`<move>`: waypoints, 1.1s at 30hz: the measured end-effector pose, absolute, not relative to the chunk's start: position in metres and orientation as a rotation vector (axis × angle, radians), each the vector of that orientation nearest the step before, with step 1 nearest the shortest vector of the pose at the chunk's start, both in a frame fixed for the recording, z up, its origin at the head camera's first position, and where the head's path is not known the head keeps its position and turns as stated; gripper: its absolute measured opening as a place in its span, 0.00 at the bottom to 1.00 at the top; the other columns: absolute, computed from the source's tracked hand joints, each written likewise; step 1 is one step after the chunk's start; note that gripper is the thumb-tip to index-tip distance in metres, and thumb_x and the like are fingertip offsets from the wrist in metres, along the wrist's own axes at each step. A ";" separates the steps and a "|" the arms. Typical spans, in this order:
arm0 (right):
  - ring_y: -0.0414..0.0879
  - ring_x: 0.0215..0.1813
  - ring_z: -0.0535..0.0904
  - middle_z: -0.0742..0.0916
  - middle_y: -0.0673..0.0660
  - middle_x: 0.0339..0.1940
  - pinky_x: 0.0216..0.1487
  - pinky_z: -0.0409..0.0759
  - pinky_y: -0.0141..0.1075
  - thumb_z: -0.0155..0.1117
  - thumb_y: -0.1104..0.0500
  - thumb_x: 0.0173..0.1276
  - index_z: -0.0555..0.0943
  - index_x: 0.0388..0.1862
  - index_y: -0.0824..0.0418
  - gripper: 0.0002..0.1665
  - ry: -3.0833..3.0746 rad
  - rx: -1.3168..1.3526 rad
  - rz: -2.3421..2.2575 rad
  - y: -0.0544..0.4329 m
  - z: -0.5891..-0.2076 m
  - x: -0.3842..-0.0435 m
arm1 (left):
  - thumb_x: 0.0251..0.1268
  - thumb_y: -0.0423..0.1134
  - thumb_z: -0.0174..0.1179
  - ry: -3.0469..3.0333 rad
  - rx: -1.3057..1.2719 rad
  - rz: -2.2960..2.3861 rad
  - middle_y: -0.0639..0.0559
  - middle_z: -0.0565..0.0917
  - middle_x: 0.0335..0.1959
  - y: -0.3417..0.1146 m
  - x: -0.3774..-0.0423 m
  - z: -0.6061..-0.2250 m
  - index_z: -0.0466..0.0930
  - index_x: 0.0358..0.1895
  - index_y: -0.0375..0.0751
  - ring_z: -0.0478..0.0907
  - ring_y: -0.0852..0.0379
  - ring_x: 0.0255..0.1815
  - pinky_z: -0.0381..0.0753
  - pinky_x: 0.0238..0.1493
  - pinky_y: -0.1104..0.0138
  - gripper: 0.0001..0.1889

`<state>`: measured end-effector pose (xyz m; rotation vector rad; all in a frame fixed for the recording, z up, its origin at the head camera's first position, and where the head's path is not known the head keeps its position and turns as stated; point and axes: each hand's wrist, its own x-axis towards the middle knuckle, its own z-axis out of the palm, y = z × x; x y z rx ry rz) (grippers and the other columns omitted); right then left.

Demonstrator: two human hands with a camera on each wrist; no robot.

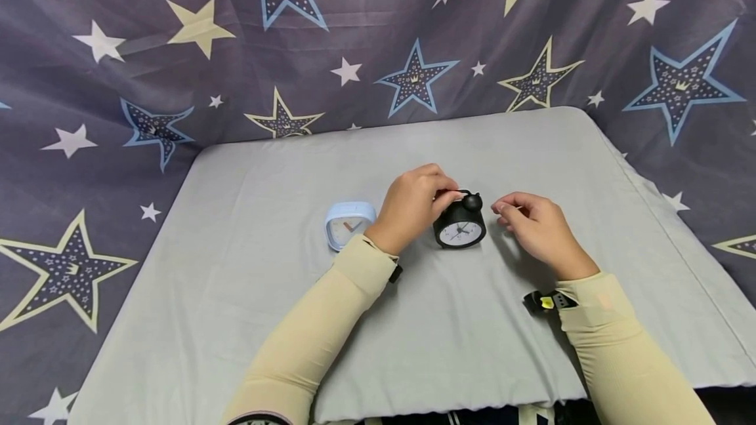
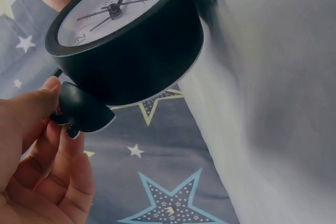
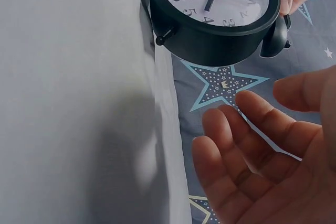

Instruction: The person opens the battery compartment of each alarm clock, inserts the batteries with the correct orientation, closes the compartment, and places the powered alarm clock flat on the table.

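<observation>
A black twin-bell alarm clock (image 1: 461,233) with a white dial stands on the cloth, its face toward me. My left hand (image 1: 416,205) pinches the handle at its top between thumb and fingers, as the left wrist view shows beside a rounded bell (image 2: 84,107). One bell is hidden behind that hand in the head view. To the right of the clock, apart from it, my right hand (image 1: 540,231) holds nothing; in the right wrist view its fingers (image 3: 252,140) are loosely bent. A light blue clock (image 1: 350,223) sits left of my left hand, partly covered by it.
Pale grey cloth (image 1: 248,267) covers the table. A dark curtain (image 1: 366,12) with star prints hangs behind and at both sides. A round dark-rimmed thing (image 1: 260,418) shows at the bottom edge by the left sleeve.
</observation>
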<state>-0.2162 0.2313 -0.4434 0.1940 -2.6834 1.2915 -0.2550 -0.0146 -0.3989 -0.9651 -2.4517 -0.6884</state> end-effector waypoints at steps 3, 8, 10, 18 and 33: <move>0.46 0.32 0.85 0.91 0.61 0.34 0.34 0.76 0.27 0.60 0.48 0.79 0.89 0.47 0.59 0.17 -2.682 0.195 1.292 0.231 -0.443 -0.216 | 0.69 0.47 0.69 -2.473 -0.949 -0.706 0.58 0.86 0.36 -0.013 -0.257 -0.399 0.93 0.41 0.48 0.82 0.63 0.35 0.78 0.40 0.72 0.09; 0.45 0.31 0.84 0.91 0.61 0.33 0.33 0.76 0.28 0.60 0.49 0.79 0.89 0.46 0.59 0.17 -2.684 0.188 1.282 0.231 -0.444 -0.216 | 0.68 0.47 0.70 -2.494 -0.944 -0.709 0.58 0.87 0.36 -0.009 -0.260 -0.399 0.93 0.40 0.48 0.82 0.63 0.36 0.79 0.41 0.71 0.08; 0.46 0.31 0.84 0.91 0.60 0.33 0.33 0.76 0.29 0.60 0.49 0.78 0.89 0.46 0.58 0.16 -2.685 0.185 1.278 0.231 -0.445 -0.216 | 0.68 0.47 0.70 -2.500 -0.946 -0.713 0.58 0.87 0.36 -0.008 -0.260 -0.398 0.93 0.40 0.49 0.83 0.63 0.37 0.79 0.42 0.70 0.08; 0.43 0.31 0.83 0.90 0.60 0.32 0.33 0.75 0.30 0.60 0.48 0.79 0.88 0.46 0.59 0.18 -2.694 0.184 1.262 0.231 -0.442 -0.216 | 0.71 0.48 0.68 -2.535 -0.935 -0.710 0.57 0.87 0.39 -0.008 -0.258 -0.398 0.93 0.46 0.48 0.83 0.62 0.39 0.79 0.42 0.70 0.10; 0.43 0.30 0.83 0.90 0.59 0.32 0.33 0.75 0.30 0.59 0.49 0.79 0.88 0.46 0.59 0.17 -2.716 0.195 1.245 0.228 -0.445 -0.216 | 0.81 0.43 0.54 -2.477 -0.819 -0.694 0.56 0.85 0.40 -0.043 -0.236 -0.390 0.85 0.43 0.45 0.81 0.60 0.41 0.81 0.46 0.64 0.11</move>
